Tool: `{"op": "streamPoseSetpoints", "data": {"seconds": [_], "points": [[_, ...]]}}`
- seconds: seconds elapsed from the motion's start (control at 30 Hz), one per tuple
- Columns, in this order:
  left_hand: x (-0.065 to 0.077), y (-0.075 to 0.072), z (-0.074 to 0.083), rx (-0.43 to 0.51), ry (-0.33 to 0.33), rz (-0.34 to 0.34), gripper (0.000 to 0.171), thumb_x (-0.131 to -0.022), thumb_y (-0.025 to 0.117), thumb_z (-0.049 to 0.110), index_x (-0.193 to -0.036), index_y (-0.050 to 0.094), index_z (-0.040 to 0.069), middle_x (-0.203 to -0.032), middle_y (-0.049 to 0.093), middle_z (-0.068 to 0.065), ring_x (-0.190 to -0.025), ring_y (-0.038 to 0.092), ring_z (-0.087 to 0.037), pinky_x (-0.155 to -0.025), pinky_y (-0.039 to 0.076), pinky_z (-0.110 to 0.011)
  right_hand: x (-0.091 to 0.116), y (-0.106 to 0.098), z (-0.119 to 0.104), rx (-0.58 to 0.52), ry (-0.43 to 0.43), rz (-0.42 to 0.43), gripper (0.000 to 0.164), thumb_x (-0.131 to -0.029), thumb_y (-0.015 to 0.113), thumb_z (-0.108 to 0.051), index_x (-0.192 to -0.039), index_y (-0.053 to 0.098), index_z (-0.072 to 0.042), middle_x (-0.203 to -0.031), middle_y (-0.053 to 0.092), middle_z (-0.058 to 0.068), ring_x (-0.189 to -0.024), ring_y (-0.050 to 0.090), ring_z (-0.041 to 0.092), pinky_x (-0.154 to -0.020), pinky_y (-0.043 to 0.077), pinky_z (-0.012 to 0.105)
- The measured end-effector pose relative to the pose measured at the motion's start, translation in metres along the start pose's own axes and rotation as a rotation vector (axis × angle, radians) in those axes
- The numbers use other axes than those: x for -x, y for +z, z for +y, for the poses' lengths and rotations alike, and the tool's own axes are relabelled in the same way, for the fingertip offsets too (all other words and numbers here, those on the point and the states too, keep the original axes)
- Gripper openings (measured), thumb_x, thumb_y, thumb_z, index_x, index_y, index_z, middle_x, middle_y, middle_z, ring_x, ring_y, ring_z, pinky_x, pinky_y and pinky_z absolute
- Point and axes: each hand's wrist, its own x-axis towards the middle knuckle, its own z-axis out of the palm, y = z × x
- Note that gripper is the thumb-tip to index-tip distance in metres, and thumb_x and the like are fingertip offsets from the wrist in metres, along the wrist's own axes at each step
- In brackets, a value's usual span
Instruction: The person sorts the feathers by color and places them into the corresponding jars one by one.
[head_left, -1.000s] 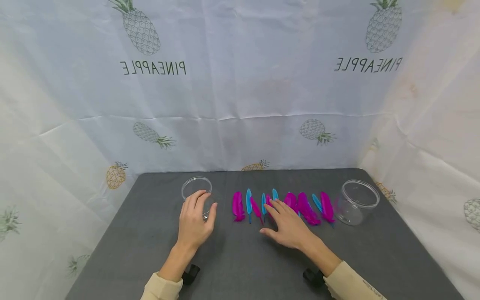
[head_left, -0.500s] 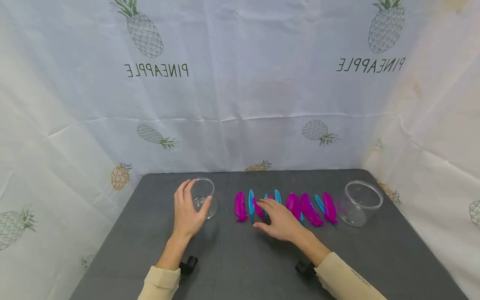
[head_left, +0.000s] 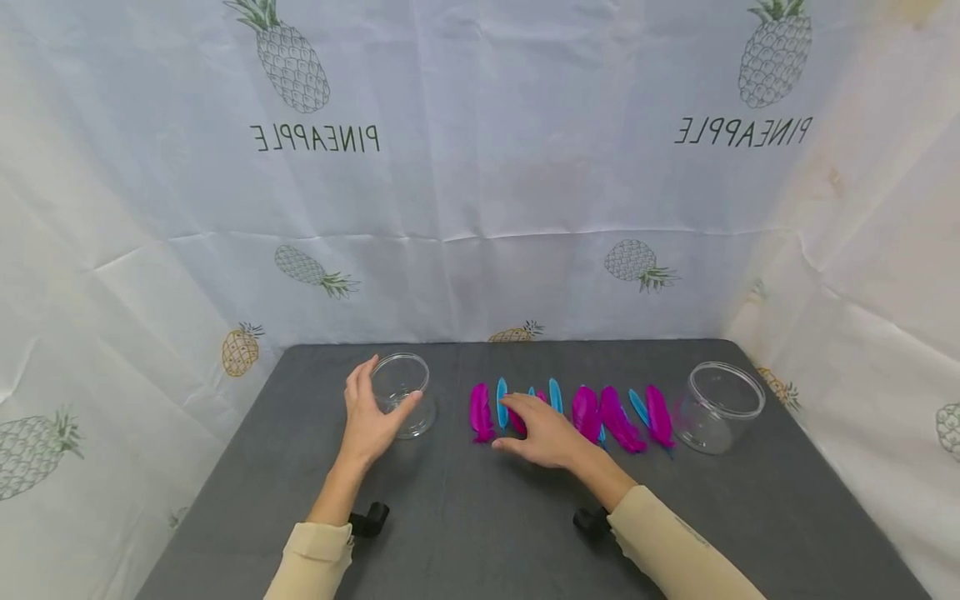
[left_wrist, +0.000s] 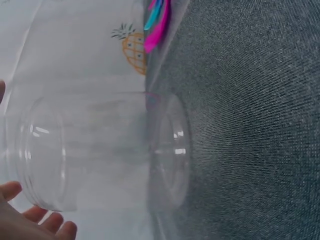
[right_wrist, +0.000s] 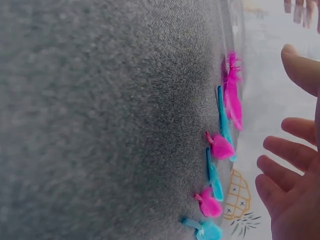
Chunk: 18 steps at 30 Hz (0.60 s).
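My left hand [head_left: 369,421] is beside a clear jar [head_left: 415,415] on the left of the table, fingers on its left and thumb in front. In the left wrist view several fingertips [left_wrist: 52,221] lie close to the rim of the jar; whether they touch it I cannot tell. My right hand [head_left: 546,432] hovers with spread, relaxed fingers over a row of magenta and blue feathers, holding nothing. It partly hides the middle feathers. At the row's left end lie a magenta feather [head_left: 481,412] and a blue feather [head_left: 502,403].
A second clear jar [head_left: 708,421] stands at the right, beside the row's last magenta feather [head_left: 659,414]. The dark grey table [head_left: 465,533] ends at a pineapple-print curtain [head_left: 495,200]. A black camera mount [head_left: 370,520] hangs under the left wrist.
My right hand has moved left along the feathers. The left hand has shifted left, from in front of the jar to its side, uncovering more of it. The view has shifted slightly.
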Motion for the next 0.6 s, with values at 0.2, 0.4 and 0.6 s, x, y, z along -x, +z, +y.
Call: {"op": "streamPoseSetpoints", "data": {"seconds": [0.2, 0.4, 0.6], "points": [[-0.002, -0.003, -0.007, 0.043, -0.099, -0.066, 0.103, -0.086, 0.080, 0.047, -0.162, 0.016, 0.020, -0.164, 0.013, -0.015, -0.150, 0.017, -0.040, -0.111, 0.026, -0.068, -0.011, 0.004, 0.002, -0.025, -0.013, -0.041, 0.080, -0.089, 0.073, -0.055, -0.152, 0.047, -0.012, -0.154, 0.047, 0.008, -0.145, 0.040, 0.029, -0.114, 0.037, 0.052], [-0.003, -0.004, -0.011, 0.101, -0.132, -0.087, 0.108, -0.084, 0.082, 0.044, -0.163, 0.013, 0.018, -0.163, 0.018, -0.017, -0.149, 0.023, -0.039, -0.113, 0.027, -0.065, -0.020, 0.009, 0.001, -0.040, 0.003, -0.082, 0.083, -0.087, 0.075, -0.053, -0.152, 0.046, -0.011, -0.155, 0.046, 0.008, -0.145, 0.039, 0.029, -0.114, 0.037, 0.052], [-0.006, -0.001, -0.012, 0.146, -0.155, -0.095, 0.111, -0.082, 0.084, 0.040, -0.163, 0.013, 0.016, -0.163, 0.019, -0.019, -0.149, 0.023, -0.040, -0.115, 0.025, -0.064, -0.030, 0.011, -0.002, -0.033, -0.028, -0.103, 0.084, -0.088, 0.077, -0.049, -0.153, 0.044, -0.007, -0.156, 0.044, 0.012, -0.147, 0.035, 0.032, -0.116, 0.033, 0.052]]}}
